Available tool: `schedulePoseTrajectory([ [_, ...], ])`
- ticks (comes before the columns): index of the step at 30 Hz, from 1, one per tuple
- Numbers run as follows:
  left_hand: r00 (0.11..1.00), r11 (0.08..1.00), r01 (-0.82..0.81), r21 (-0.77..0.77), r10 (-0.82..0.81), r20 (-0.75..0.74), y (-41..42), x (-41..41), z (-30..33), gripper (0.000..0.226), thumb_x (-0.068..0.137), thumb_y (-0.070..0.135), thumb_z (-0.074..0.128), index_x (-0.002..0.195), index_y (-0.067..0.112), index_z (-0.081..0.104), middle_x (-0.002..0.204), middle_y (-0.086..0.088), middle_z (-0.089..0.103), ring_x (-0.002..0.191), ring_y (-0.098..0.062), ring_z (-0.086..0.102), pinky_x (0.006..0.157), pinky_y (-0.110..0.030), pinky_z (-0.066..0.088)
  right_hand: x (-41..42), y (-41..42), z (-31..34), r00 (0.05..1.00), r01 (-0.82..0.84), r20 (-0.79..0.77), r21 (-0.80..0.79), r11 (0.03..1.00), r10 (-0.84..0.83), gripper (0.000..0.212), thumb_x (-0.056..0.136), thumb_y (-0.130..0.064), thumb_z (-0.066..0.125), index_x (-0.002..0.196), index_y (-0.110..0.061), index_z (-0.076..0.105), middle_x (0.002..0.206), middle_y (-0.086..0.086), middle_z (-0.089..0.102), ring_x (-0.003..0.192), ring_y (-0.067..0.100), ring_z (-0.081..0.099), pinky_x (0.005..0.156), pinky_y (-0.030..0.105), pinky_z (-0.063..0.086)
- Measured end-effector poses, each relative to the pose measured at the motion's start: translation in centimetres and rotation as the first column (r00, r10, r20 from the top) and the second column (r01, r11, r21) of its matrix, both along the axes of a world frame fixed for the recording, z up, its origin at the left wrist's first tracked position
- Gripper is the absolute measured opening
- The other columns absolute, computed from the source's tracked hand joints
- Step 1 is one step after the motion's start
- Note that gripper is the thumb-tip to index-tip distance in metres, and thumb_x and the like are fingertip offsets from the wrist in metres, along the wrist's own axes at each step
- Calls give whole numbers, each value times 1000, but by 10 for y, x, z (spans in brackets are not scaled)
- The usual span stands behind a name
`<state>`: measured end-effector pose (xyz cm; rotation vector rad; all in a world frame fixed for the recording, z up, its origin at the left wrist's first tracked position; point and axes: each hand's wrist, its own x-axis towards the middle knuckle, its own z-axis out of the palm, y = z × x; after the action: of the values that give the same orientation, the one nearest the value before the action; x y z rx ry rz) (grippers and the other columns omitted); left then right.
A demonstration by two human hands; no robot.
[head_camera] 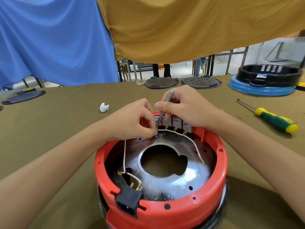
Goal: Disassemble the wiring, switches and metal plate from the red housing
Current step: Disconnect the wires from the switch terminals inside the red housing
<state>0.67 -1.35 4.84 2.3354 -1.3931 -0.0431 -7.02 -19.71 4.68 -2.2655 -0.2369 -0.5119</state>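
- Green-and-yellow-handled screwdriver (270,117) lies right, white crumpled wad (104,107) left, round black lids (160,82) far back.
- Olive-cloth-covered bench (66,116); blue and mustard drapes behind.
- Round red plastic housing (165,209) sits near centre, shiny metal plate (173,182) inside, grey switches (176,122) along its far wall.
- Left hand (132,123) pinches the thin white wire (125,156), probably at a terminal.
- Right hand (186,106) grips a slim grey metal tool (165,104), tip at the leftmost switch.

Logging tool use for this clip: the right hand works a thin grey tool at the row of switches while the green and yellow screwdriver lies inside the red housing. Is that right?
Not quite. The green and yellow screwdriver lies on the table, off to the right of the red housing, not inside it. The head view shows the rest as stated: the right hand works a thin grey tool at the row of switches.
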Motion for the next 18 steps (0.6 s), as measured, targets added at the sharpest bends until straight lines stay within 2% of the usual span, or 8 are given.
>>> schedulePoseTrajectory([
  [4,1000,1000,5,3,-5,-19,0,-1,0,15,76,25,80,64,29,74,103,6,48,95,-2,53,78,-13,42,5,-1,0,999,4,-47,68,998,-1,26,94,-32,67,76,-13,70,59,-2,67,58,18,56,66,44,51],
  [8,999,1000,9,2,-9,-39,0,-2,0,10,76,25,80,67,27,75,104,6,47,95,-4,53,81,-17,43,7,-2,-1,996,19,-91,119,993,-8,30,95,-35,66,70,-18,69,58,-3,66,58,15,53,64,35,45],
  [10,999,1000,8,0,-8,-40,0,-2,0,9,76,25,80,68,27,75,104,6,47,95,-4,53,81,-16,43,5,-2,-2,998,10,-66,125,992,-2,29,95,-33,66,72,-17,70,59,0,67,58,14,56,65,39,48],
  [12,999,1000,4,0,-4,-39,0,-2,0,11,76,26,80,67,28,75,104,7,47,94,-2,53,79,-15,43,3,-2,-4,1000,0,-27,133,991,4,27,94,-32,67,75,-14,70,62,5,69,59,21,61,71,46,54],
  [15,999,1000,0,-8,-1,-45,0,-1,0,16,76,26,81,63,31,73,104,7,47,92,-2,54,78,-14,44,3,-2,-4,1000,-11,-14,114,993,13,25,94,-33,68,77,-15,70,64,3,70,66,34,64,75,50,54],
  [18,999,1000,-2,-3,2,-43,0,-2,0,15,75,27,81,64,31,73,106,8,47,93,-3,54,80,-17,44,5,-3,-4,999,-13,-31,104,994,16,25,94,-33,68,75,-18,70,60,-1,69,59,21,59,69,43,53],
])
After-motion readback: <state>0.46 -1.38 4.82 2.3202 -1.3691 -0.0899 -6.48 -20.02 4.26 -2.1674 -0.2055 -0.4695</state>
